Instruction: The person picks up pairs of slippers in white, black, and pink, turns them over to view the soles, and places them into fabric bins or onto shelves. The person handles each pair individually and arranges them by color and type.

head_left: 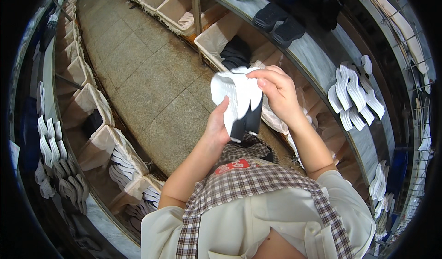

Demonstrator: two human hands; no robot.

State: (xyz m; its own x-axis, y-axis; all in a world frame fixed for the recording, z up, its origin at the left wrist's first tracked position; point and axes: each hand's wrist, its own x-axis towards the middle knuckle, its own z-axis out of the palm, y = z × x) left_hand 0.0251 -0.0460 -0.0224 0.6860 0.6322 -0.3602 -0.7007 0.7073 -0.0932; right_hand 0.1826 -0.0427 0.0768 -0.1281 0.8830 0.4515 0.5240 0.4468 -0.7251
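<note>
In front of my apron I hold several white shoe soles (235, 92) gathered in a bundle, with small holes showing along the left one. My left hand (218, 123) grips the bundle's lower left side, thumb lying up along its face. The thumb and fingers of my right hand (277, 89) pinch its upper right edge. Black pieces (252, 119) with whitish tips show directly below the white soles; whether they are joined to them I cannot tell. The far side of the bundle is hidden.
Lined bins (99, 103) run along the left, some holding soles. To the right, another lined bin (214, 40) holds dark pieces. White soles (353, 93) and black soles (279, 25) lie on the right-hand shelf. A tiled floor (152, 70) stretches between the rows.
</note>
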